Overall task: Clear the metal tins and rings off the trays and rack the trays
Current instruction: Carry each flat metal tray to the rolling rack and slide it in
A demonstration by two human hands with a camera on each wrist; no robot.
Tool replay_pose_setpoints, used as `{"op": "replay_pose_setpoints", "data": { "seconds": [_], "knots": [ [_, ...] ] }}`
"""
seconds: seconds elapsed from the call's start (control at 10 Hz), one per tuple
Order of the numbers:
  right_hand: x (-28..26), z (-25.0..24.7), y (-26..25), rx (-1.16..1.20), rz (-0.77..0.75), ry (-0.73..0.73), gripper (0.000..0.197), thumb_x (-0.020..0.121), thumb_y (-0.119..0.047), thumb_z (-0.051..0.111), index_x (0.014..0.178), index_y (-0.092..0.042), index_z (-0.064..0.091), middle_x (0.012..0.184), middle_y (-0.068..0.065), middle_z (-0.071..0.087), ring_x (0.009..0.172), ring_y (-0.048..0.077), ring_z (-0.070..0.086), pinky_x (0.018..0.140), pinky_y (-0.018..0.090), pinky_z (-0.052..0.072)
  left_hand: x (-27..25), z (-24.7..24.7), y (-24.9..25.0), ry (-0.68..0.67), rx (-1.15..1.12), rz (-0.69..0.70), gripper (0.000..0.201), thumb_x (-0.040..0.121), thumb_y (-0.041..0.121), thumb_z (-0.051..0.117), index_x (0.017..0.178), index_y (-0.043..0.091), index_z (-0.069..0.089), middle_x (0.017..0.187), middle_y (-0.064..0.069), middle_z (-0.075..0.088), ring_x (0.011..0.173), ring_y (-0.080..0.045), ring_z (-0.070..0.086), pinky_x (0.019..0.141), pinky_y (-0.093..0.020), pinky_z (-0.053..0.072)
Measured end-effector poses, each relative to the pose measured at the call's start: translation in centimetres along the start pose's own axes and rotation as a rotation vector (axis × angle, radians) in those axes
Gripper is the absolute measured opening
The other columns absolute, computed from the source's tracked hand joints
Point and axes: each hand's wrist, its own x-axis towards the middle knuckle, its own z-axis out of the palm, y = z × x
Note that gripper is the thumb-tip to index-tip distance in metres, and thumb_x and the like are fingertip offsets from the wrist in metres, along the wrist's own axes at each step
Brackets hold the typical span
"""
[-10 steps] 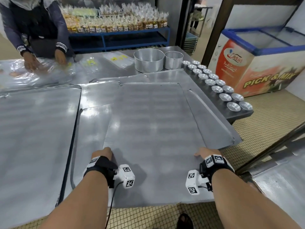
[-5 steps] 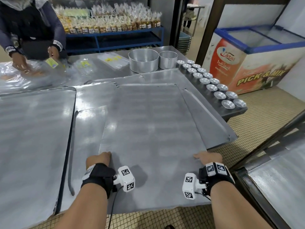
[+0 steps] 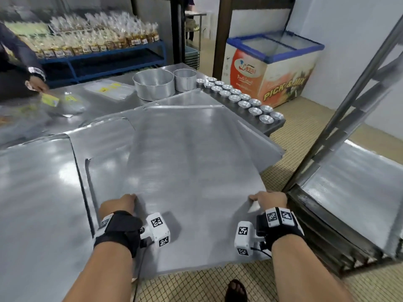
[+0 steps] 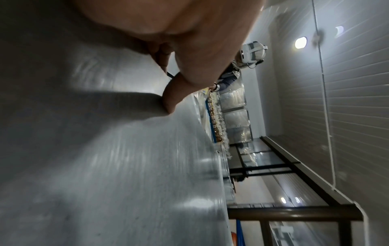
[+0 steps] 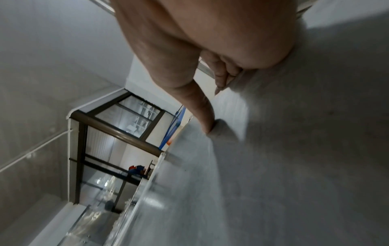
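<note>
A large bare metal tray (image 3: 192, 171) lies across the table, its near end hanging out over the floor. My left hand (image 3: 117, 203) grips its left edge and my right hand (image 3: 270, 199) grips its right edge. In the left wrist view the thumb (image 4: 172, 93) presses on the tray top (image 4: 105, 166) with the fingers curled under the edge. The right wrist view shows the same hold, thumb (image 5: 202, 113) on the tray (image 5: 294, 166). Another tray (image 3: 257, 140) lies beneath it. Several small metal tins (image 3: 244, 98) stand in two rows along the table's right edge.
Two round deep tins (image 3: 153, 83) stand at the table's far side. A further tray (image 3: 37, 192) covers the left. A tray rack (image 3: 349, 192) stands close on my right. Behind it is a chest freezer (image 3: 272, 68). Another person (image 3: 19, 68) handles plastic bags far left.
The held tray has slid toward me and its near end overhangs the floor more. The rack on the right has come closer into view. The other person's hands have moved.
</note>
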Motion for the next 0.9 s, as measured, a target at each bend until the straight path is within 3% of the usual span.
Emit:
{"op": "replay_pose_setpoints", "data": {
  "seconds": [0.1, 0.2, 0.3, 0.4, 0.5, 0.6, 0.7, 0.8, 0.9],
  "knots": [
    [-3.3, 0.3, 1.5, 0.070, 0.029, 0.070, 0.038, 0.076, -0.014, 0.077, 0.109, 0.003, 0.069, 0.103, 0.019, 0.070, 0.098, 0.037, 0.066, 0.087, 0.041, 0.055, 0.5, -2.1, 0.5, -0.042, 0.003, 0.082, 0.033, 0.084, 0.025, 0.073, 0.086, 0.001, 0.051, 0.094, -0.016, 0.056, 0.086, -0.034, 0.056, 0.082, -0.039, 0.050],
    [-6.2, -0.1, 3.0, 0.235, 0.088, 0.145, 0.041, 0.073, -0.001, 0.079, 0.112, 0.006, 0.067, 0.099, 0.020, 0.068, 0.083, 0.029, 0.060, 0.080, 0.036, 0.053, 0.6, -3.5, 1.1, -0.100, 0.028, 0.141, 0.034, 0.083, 0.022, 0.072, 0.076, -0.003, 0.050, 0.099, -0.021, 0.062, 0.087, -0.035, 0.058, 0.083, -0.040, 0.052],
    [-9.0, -1.1, 4.6, 0.278, 0.117, 0.205, 0.043, 0.072, -0.003, 0.081, 0.112, 0.006, 0.067, 0.098, 0.019, 0.067, 0.082, 0.027, 0.059, 0.076, 0.032, 0.048, -0.2, -4.0, 1.3, -0.181, 0.064, 0.223, 0.030, 0.084, 0.018, 0.070, 0.078, -0.008, 0.059, 0.104, -0.024, 0.065, 0.092, -0.037, 0.061, 0.081, -0.037, 0.048],
    [-11.4, -2.9, 6.4, 0.326, 0.164, 0.286, 0.039, 0.070, -0.005, 0.082, 0.106, 0.007, 0.070, 0.090, 0.017, 0.067, 0.080, 0.029, 0.063, 0.074, 0.033, 0.051, -1.6, -3.8, 1.5, -0.283, 0.104, 0.306, 0.046, 0.087, 0.023, 0.070, 0.120, -0.008, 0.063, 0.126, -0.025, 0.063, 0.117, -0.037, 0.061, 0.090, -0.040, 0.048],
    [-14.0, -5.3, 8.4, 0.361, 0.194, 0.361, 0.031, 0.074, -0.003, 0.079, 0.102, 0.007, 0.070, 0.090, 0.016, 0.065, 0.082, 0.030, 0.062, 0.073, 0.033, 0.049, -3.0, -2.4, 1.5, -0.353, 0.158, 0.374, 0.047, 0.089, 0.022, 0.069, 0.123, -0.008, 0.062, 0.129, -0.026, 0.061, 0.120, -0.038, 0.059, 0.095, -0.042, 0.047],
    [-16.8, -7.6, 10.2, 0.450, 0.244, 0.455, 0.021, 0.074, 0.001, 0.079, 0.088, 0.008, 0.065, 0.102, 0.022, 0.067, 0.085, 0.032, 0.063, 0.075, 0.034, 0.050, -5.3, -0.9, 1.4, -0.444, 0.191, 0.411, 0.045, 0.089, 0.021, 0.069, 0.123, -0.007, 0.062, 0.128, -0.025, 0.062, 0.120, -0.037, 0.059, 0.096, -0.041, 0.048],
    [-19.2, -9.6, 12.1, 0.553, 0.264, 0.514, 0.017, 0.078, 0.009, 0.072, 0.073, 0.006, 0.055, 0.094, 0.020, 0.063, 0.062, 0.022, 0.051, 0.051, 0.022, 0.048, -7.3, 1.0, 1.1, -0.540, 0.237, 0.416, 0.046, 0.087, 0.024, 0.069, 0.122, -0.005, 0.065, 0.127, -0.023, 0.063, 0.119, -0.036, 0.060, 0.097, -0.042, 0.049],
    [-21.4, -11.5, 14.0, 0.661, 0.291, 0.562, 0.017, 0.080, 0.013, 0.067, 0.094, 0.010, 0.057, 0.085, 0.012, 0.054, 0.060, 0.019, 0.047, 0.026, 0.014, 0.033, -9.4, 4.0, 0.6, -0.566, 0.315, 0.476, 0.043, 0.086, 0.023, 0.070, 0.119, -0.006, 0.066, 0.124, -0.024, 0.065, 0.117, -0.037, 0.062, 0.098, -0.044, 0.050],
    [-21.9, -13.3, 16.6, 0.730, 0.344, 0.613, 0.025, 0.079, 0.009, 0.071, 0.101, 0.011, 0.059, 0.082, 0.012, 0.056, 0.058, 0.019, 0.047, 0.024, 0.013, 0.029, -11.5, 5.6, 0.3, -0.641, 0.358, 0.464, 0.041, 0.080, 0.020, 0.072, 0.112, -0.005, 0.069, 0.117, -0.022, 0.068, 0.111, -0.036, 0.064, 0.092, -0.040, 0.053]
  ]
}}
